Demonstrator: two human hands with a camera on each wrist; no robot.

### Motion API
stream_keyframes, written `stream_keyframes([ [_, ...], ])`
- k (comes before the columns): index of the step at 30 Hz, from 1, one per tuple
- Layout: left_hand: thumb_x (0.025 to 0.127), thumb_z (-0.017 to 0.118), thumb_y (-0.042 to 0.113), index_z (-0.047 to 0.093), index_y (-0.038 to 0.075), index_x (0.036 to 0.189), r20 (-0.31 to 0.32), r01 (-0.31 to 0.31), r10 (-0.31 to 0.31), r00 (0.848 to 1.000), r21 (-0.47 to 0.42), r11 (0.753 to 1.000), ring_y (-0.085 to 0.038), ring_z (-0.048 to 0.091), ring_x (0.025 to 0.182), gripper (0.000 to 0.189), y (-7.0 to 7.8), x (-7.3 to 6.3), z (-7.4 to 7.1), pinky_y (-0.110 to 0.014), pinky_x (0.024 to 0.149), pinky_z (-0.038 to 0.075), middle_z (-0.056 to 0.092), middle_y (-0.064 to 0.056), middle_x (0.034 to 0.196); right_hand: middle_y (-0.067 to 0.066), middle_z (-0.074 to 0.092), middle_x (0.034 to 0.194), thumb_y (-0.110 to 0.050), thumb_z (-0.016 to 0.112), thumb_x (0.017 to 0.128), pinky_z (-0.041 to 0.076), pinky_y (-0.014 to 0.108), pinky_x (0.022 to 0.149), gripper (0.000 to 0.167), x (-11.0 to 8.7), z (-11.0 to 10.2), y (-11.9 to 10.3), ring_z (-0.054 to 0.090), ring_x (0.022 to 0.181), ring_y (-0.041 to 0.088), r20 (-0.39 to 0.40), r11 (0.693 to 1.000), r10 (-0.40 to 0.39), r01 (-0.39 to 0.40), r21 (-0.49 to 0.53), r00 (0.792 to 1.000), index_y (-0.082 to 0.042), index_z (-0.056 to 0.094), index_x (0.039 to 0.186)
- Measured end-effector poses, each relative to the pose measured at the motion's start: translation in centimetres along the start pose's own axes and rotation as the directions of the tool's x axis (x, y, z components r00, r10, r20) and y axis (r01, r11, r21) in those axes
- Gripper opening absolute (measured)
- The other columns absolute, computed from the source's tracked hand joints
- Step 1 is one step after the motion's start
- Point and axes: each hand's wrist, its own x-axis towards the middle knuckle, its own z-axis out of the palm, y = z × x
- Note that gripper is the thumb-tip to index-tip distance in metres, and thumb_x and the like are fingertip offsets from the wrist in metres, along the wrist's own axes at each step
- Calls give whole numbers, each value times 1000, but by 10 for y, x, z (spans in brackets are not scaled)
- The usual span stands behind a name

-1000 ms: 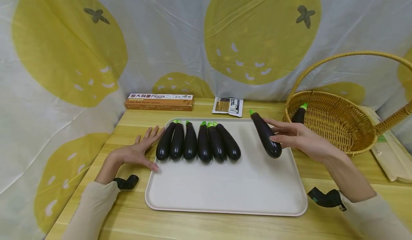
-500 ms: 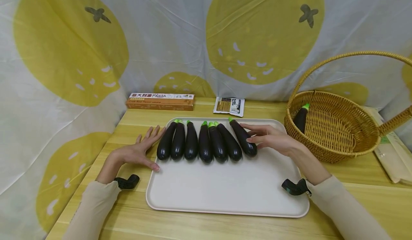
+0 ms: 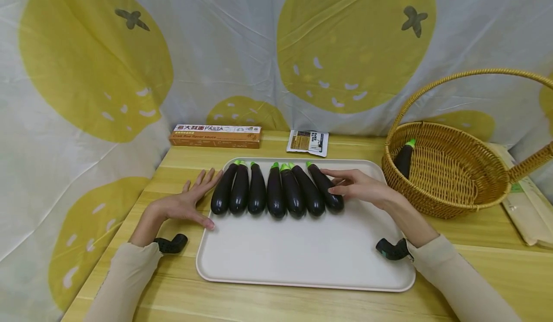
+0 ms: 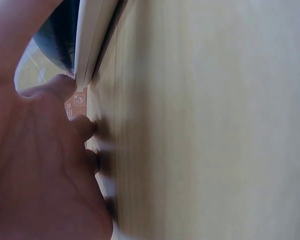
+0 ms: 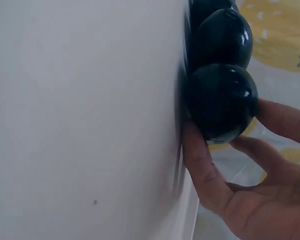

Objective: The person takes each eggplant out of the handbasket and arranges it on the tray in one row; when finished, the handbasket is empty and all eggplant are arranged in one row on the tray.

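Observation:
Several dark eggplants (image 3: 275,195) with green stems lie side by side along the back half of a white tray (image 3: 302,257). My right hand (image 3: 363,186) holds the rightmost eggplant (image 3: 325,187) between thumb and fingers, at the end of the row. In the right wrist view, its rounded end (image 5: 221,100) sits against the neighbouring eggplant, low over the tray surface. My left hand (image 3: 183,208) spreads its fingers at the tray's left edge, thumb over the rim. The left wrist view shows its fingertips (image 4: 85,127) down on the wooden table beside the tray.
A wicker basket (image 3: 449,202) with a tall handle stands right of the tray, one eggplant (image 3: 403,160) inside. Behind the tray are a pasta box (image 3: 216,137) and a small sachet (image 3: 307,143). A flat package (image 3: 529,214) lies at the far right. A lemon-print curtain (image 3: 224,48) hangs behind.
My right hand has carried an eggplant left from beside the basket to the right end of the row on the tray, then nudged it slightly. The left hand has stayed put.

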Motion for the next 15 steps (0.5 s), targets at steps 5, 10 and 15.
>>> stream_keyframes([
  [5, 75, 92, 42, -4, 12, 167, 0, -1, 1, 1000, 0, 1000, -51, -30, 153, 137, 0, 0, 0, -78, 114, -20, -23, -27, 169, 27, 61, 134, -16, 64, 102, 60, 30, 86, 64, -1, -1, -2, 67, 108, 20, 5, 999, 9, -9, -47, 1000, -11, 38, 160],
  [10, 75, 92, 42, -4, 13, 167, 1, -3, 3, 1000, -5, 1000, -51, -30, 153, 136, 0, 0, 0, -78, 114, -20, -23, -27, 169, 29, 63, 133, -17, 63, 102, 62, 36, 87, 63, -6, -3, -1, 69, 109, 24, -36, 995, -5, 2, -99, 999, -8, 38, 160],
  [15, 75, 92, 41, -4, 12, 167, -1, -2, 2, 1000, -2, 1000, -51, -30, 153, 137, 0, 0, 0, -78, 114, -20, -23, -27, 169, 22, 67, 124, -24, 67, 101, 61, 31, 81, 63, -8, -2, -2, 69, 108, 25, -88, 986, -29, 14, -167, 996, -12, 43, 158],
])
